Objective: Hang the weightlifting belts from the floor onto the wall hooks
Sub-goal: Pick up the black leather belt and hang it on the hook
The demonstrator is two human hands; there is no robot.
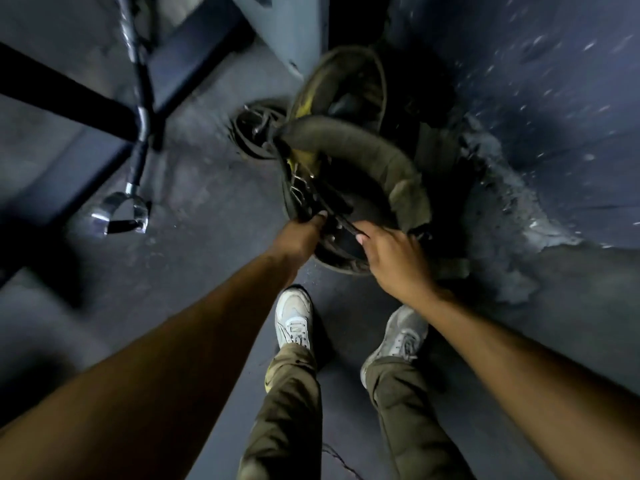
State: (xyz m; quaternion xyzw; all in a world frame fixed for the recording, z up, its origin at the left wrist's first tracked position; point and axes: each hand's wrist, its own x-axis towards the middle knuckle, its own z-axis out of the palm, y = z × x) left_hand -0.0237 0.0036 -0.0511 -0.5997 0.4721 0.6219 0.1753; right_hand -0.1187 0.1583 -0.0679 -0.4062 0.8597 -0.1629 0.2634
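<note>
Below, on a dim gym floor, a metal cable handle hangs at the end of a dark cable beside the black bars of a machine frame at far left. Farther right, a coiled dark belt with a metal buckle lies flat on the floor, its ring holding only a tangle of strap and buckle parts. Next to it, the person's left hand grips the near edge of a bundle of looped weightlifting belts, fingers curled over the rim and thumb on top. The bundle shows an olive padded belt curving across the front, a yellow-marked belt rising behind it, and metal buckle prongs inside the left curve; blur hides how many belts it includes. The right hand clamps a thin dark strap at the bundle's near side, fingers wrapped around it. Both hands sit close together, just apart, above two pale sneakers and olive trousers. At far right, a speckled blue wall meets the floor along a rough, chipped edge.
</note>
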